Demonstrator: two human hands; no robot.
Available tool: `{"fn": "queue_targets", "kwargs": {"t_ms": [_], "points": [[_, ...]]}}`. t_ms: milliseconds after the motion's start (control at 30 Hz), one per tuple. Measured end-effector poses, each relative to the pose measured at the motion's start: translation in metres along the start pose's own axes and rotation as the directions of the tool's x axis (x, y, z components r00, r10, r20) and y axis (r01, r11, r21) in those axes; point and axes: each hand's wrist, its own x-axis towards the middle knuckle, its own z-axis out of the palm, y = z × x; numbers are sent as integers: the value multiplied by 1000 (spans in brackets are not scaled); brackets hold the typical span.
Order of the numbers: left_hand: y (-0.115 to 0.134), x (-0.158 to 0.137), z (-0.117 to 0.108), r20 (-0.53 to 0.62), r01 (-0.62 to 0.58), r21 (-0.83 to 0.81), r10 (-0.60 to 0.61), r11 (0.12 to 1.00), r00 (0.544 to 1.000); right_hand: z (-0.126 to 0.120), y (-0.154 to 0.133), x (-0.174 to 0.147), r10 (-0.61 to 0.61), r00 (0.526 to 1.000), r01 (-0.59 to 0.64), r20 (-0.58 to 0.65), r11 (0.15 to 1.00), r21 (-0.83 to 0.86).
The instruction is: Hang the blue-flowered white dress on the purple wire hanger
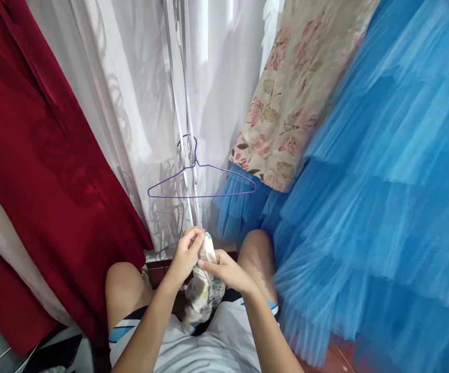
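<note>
No readable text, brands, numbers or signs in frame. Print on the cloth (200, 294), lower center, is too blurred to make out. Floral fabric (282, 114), upper right, shows just flowers and leaves.

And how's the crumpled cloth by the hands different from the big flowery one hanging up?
The crumpled cloth is bunched up, while the flowery cloth hangs down long. The crumpled cloth looks much smaller than the flowery cloth. The right hand grips the crumpled cloth, but no hand touches the flowery cloth. Both are pale fabric with coloured patterns.
</note>
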Motion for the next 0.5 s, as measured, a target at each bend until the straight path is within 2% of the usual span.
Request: {"fn": "queue_targets", "kwargs": {"t_ms": [67,133,200,267,300,367,433,500], "points": [[-6,-14,-19,165,135,8,-134,991,977,5,-2,3,23,1000,-24,18,995,93],[-11,-34,-34,336,216,75,-229,973,914,4,-9,5,32,999,-25,-39,986,166],[-13,-51,-46,479,211,176,-271,961,835,-1,-24,9,36,997,-24,-75,987,157],[-15,-62,-56,541,189,286,-321,939,777,-9,-43,13,19,998,-15,-58,997,73],[-17,-64,-63,522,187,339,-349,922,778,-14,-54,15,7,999,-6,-45,1000,27],[-23,-62,-81,409,175,450,-377,876,831,-22,-77,20,-19,999,17,-43,999,-48],[-32,-54,-104,281,110,583,-326,805,903,-26,-100,25,-57,997,51,-50,992,-119],[-39,-46,-131,211,17,710,-236,704,948,-29,-119,30,-100,994,88,-45,973,-213]]}}
